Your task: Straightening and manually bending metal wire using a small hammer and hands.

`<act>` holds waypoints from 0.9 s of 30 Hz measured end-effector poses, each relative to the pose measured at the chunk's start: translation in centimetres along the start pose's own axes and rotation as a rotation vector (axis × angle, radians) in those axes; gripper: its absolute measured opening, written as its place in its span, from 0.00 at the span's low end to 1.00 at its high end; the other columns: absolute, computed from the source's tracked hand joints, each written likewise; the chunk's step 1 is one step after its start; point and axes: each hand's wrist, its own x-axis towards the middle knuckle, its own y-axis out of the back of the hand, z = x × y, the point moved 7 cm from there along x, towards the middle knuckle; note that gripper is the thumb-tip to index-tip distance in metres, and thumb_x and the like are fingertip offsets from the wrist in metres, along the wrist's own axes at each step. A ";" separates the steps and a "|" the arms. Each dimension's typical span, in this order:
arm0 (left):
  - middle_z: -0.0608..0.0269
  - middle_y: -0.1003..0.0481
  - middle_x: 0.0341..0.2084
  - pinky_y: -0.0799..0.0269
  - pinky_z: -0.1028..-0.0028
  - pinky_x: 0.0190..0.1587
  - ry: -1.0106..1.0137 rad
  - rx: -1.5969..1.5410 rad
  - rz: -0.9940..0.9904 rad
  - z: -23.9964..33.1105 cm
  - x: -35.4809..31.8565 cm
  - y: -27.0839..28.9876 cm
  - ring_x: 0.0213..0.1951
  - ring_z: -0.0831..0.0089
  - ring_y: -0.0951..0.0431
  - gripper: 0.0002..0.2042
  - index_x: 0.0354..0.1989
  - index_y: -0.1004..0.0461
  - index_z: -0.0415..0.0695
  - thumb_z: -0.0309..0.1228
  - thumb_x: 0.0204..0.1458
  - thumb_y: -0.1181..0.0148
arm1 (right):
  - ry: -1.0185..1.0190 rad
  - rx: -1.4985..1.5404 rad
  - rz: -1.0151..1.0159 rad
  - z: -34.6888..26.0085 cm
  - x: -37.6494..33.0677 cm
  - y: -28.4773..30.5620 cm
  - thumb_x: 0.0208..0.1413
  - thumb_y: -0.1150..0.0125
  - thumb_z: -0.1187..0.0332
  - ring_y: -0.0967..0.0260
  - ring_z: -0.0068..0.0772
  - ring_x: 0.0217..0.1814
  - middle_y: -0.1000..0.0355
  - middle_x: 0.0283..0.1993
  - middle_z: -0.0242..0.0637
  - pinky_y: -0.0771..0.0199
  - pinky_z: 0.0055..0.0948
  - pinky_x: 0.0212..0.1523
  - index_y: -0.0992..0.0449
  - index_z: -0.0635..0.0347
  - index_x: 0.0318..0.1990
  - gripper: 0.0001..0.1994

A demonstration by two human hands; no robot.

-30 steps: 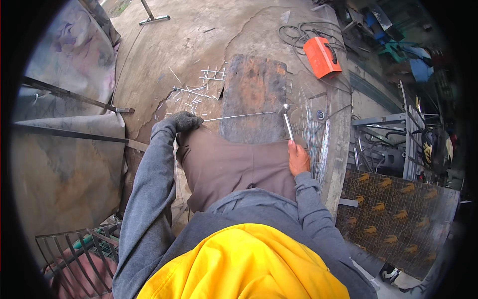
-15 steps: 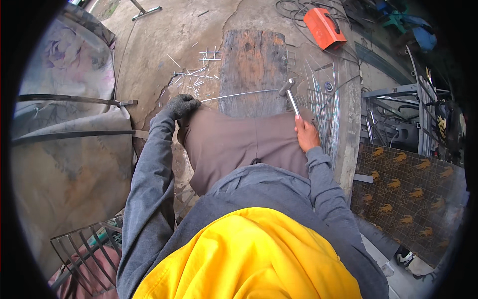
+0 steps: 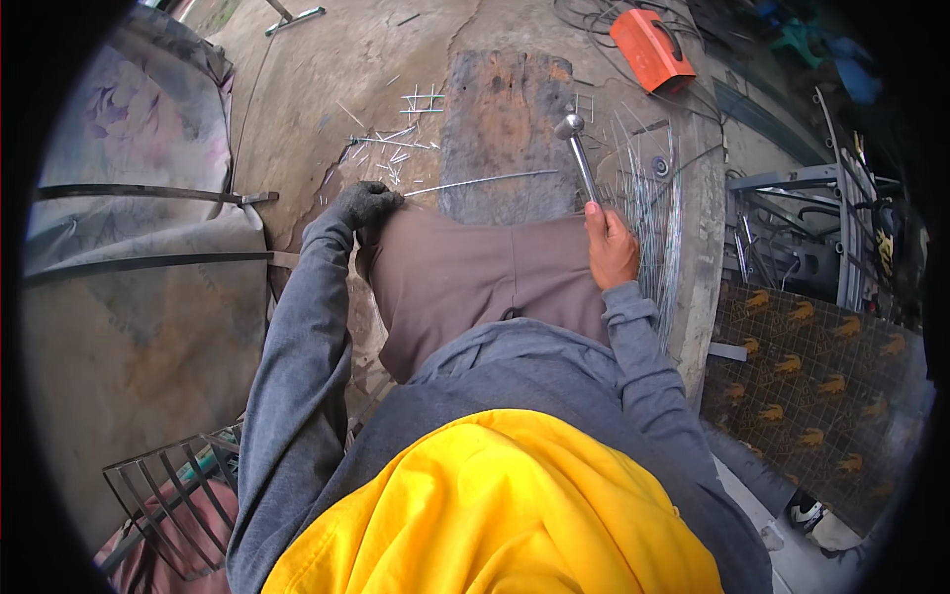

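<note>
My left hand [image 3: 368, 205], in a dark grey glove, is closed on the near-left end of a thin metal rod [image 3: 485, 180]. That rod stretches to the right across a worn wooden board [image 3: 507, 119], bowing slightly. My bare right hand [image 3: 614, 243] is wrapped round the handle of a hammer [image 3: 582, 158]. The hammer's rounded metal head is raised near the board's right edge, beyond the rod's far end. Left of the board lie several short cut rod pieces [image 3: 398, 155] and a small grid of joined rods [image 3: 424, 103].
Long thin rods [image 3: 658, 218] lie in a bundle on the right. An orange boxy machine [image 3: 653, 49] with black cables stands at the far right. Metal frames [image 3: 802, 183] and a patterned dark panel [image 3: 802, 386] are to the right; a draped sheet [image 3: 148, 337] hangs at left.
The hammer has swung up and back, its head now higher and turned toward me. My left hand stays in place with the rod.
</note>
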 end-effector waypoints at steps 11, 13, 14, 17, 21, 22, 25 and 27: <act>0.50 0.20 0.42 0.28 0.62 0.52 0.004 0.001 -0.039 -0.7 2.0 -0.2 0.45 0.57 0.20 0.28 0.46 0.20 0.43 0.57 0.50 0.40 | -0.087 -0.024 -0.068 2.1 0.2 -1.6 0.64 0.53 0.43 0.31 0.59 0.33 0.27 0.28 0.53 0.32 0.46 0.38 0.27 0.65 0.30 0.29; 0.54 0.19 0.39 0.28 0.65 0.50 0.010 -0.022 -0.042 -1.2 2.1 -0.2 0.42 0.64 0.21 0.26 0.44 0.20 0.41 0.53 0.53 0.40 | -0.111 -0.037 -0.092 1.0 0.0 -0.5 0.64 0.54 0.41 0.28 0.54 0.35 0.26 0.30 0.50 0.31 0.42 0.40 0.25 0.65 0.33 0.30; 0.58 0.19 0.35 0.28 0.68 0.47 0.013 -0.042 -0.040 -1.6 2.3 0.0 0.38 0.71 0.23 0.24 0.43 0.20 0.38 0.50 0.55 0.40 | -0.132 -0.047 -0.111 0.4 -0.1 -0.2 0.64 0.56 0.39 0.26 0.48 0.36 0.24 0.31 0.47 0.30 0.38 0.42 0.23 0.65 0.35 0.32; 0.61 0.19 0.34 0.28 0.69 0.46 0.006 -0.011 -0.008 -2.3 2.7 -0.4 0.38 0.73 0.23 0.24 0.42 0.19 0.40 0.52 0.54 0.38 | -0.160 -0.094 -0.145 1.5 -1.2 0.2 0.64 0.57 0.39 0.26 0.48 0.37 0.24 0.32 0.47 0.30 0.39 0.43 0.23 0.65 0.35 0.32; 0.56 0.19 0.39 0.29 0.68 0.51 -0.014 0.069 -0.007 0.3 2.2 -0.4 0.42 0.68 0.22 0.26 0.46 0.20 0.41 0.53 0.55 0.41 | -0.238 -0.219 -0.218 5.6 -1.7 -0.6 0.63 0.55 0.40 0.27 0.55 0.39 0.25 0.32 0.51 0.31 0.44 0.42 0.25 0.65 0.33 0.31; 0.55 0.19 0.40 0.29 0.67 0.52 0.009 0.021 -0.020 0.0 2.0 -0.4 0.43 0.67 0.22 0.26 0.47 0.20 0.41 0.54 0.55 0.41 | -0.256 -0.189 -0.266 4.8 -1.7 -0.5 0.63 0.56 0.39 0.27 0.56 0.40 0.24 0.33 0.51 0.30 0.44 0.44 0.25 0.65 0.34 0.32; 0.51 0.20 0.43 0.30 0.64 0.55 0.032 -0.020 -0.057 -0.9 2.1 -0.4 0.47 0.60 0.22 0.28 0.48 0.20 0.43 0.56 0.53 0.43 | -0.280 -0.129 -0.303 3.8 -1.7 -0.8 0.63 0.57 0.39 0.26 0.56 0.41 0.24 0.34 0.51 0.30 0.44 0.45 0.24 0.65 0.34 0.32; 0.50 0.20 0.46 0.31 0.62 0.56 0.026 0.047 -0.052 -1.5 2.6 -0.1 0.50 0.53 0.22 0.29 0.49 0.20 0.46 0.60 0.53 0.46 | -0.285 -0.100 -0.291 3.8 -1.6 -0.7 0.63 0.57 0.39 0.26 0.55 0.41 0.23 0.34 0.51 0.30 0.44 0.45 0.24 0.65 0.35 0.32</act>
